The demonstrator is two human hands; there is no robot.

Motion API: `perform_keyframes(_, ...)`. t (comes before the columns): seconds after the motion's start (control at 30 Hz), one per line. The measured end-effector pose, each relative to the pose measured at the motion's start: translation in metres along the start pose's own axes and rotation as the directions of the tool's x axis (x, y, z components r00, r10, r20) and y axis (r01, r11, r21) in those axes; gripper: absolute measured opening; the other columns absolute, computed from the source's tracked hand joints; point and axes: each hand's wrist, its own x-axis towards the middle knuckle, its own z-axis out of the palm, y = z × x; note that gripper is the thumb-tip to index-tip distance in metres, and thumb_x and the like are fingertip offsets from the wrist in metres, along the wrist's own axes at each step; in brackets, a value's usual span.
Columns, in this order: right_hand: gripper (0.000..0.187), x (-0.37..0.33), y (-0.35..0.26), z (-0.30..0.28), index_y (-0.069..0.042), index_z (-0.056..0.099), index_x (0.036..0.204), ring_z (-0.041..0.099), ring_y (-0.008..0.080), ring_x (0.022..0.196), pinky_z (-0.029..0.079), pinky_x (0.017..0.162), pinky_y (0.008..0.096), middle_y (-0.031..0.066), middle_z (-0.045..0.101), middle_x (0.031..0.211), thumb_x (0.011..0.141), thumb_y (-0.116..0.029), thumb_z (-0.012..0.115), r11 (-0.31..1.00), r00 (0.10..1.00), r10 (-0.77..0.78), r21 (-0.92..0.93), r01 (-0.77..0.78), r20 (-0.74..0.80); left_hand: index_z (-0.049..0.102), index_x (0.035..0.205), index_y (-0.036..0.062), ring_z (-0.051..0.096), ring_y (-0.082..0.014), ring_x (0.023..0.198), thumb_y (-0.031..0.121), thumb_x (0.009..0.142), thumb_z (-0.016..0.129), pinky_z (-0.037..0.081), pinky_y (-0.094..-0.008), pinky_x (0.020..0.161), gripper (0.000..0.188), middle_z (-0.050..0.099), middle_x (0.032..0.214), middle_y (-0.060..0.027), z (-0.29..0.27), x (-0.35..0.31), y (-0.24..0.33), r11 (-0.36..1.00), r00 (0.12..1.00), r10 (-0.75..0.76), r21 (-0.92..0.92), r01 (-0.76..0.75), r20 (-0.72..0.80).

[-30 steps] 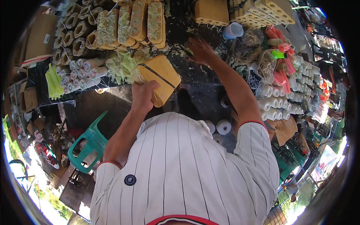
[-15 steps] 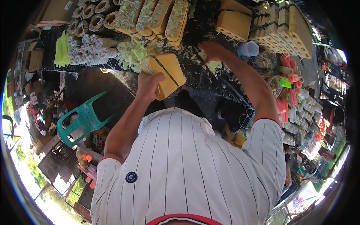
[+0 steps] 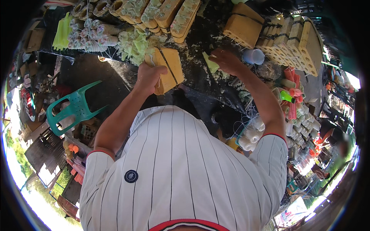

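My left hand (image 3: pixel 148 77) is closed round the near left side of a yellow block-shaped mould (image 3: pixel 169 71) with a black band across it, its thumb on the top face. This mould is held tilted at the bench's near edge. Farther right, my right hand (image 3: pixel 227 61) is over the dark bench, its fingers closed on a pale green waxy flake (image 3: pixel 210 64); the fingertips are partly hidden. Beside the held mould lies a heap of pale green waxy scraps (image 3: pixel 133 44). Similar yellow moulds (image 3: pixel 185 23), topped with green residue, stand behind it.
Bundled white candle-like sticks (image 3: pixel 96 40) and light green sticks (image 3: pixel 61 34) lie far left. A banded yellow block (image 3: pixel 243 25), a translucent cup (image 3: pixel 253 56) and rows of holed moulds (image 3: pixel 293 42) stand at right. A green plastic chair (image 3: pixel 73 109) is at left.
My right hand has closed on the pale green flake, which now shows more fully beside the fingers. My left hand still holds the yellow mould, and the view has shifted slightly.
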Motion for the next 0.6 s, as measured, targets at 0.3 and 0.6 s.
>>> perform_keyframes(0.3,0.062,0.060,-0.024,-0.025,-0.006,0.066,0.126,0.055,0.0340,0.127,0.045,0.108,0.0489,0.0136,0.057,0.127,0.078,-0.039,0.088,0.989,0.979,0.101,0.085,-0.118,0.179,0.068,0.109,-0.0070,0.070,-0.0219,0.079,-0.001,0.073,0.072,0.057,-0.0369,0.071,0.036,0.070,0.092,-0.0101,-0.004,0.009,-0.006,0.998,1.000,-0.006,0.055,0.005,0.023)
perform_keyframes(0.6,0.016,-0.011,-0.010,-0.010,-0.004,0.067,0.091,0.064,0.0385,0.112,0.053,0.094,0.0439,0.0166,0.064,0.109,0.080,-0.001,0.078,0.663,0.805,0.591,0.597,-0.452,-0.048,0.066,0.108,-0.0062,0.069,-0.0246,0.075,-0.006,0.066,0.076,0.056,-0.0390,0.065,0.044,0.070,0.094,-0.0130,0.013,0.002,0.003,0.997,0.998,-0.005,0.073,0.011,-0.069)
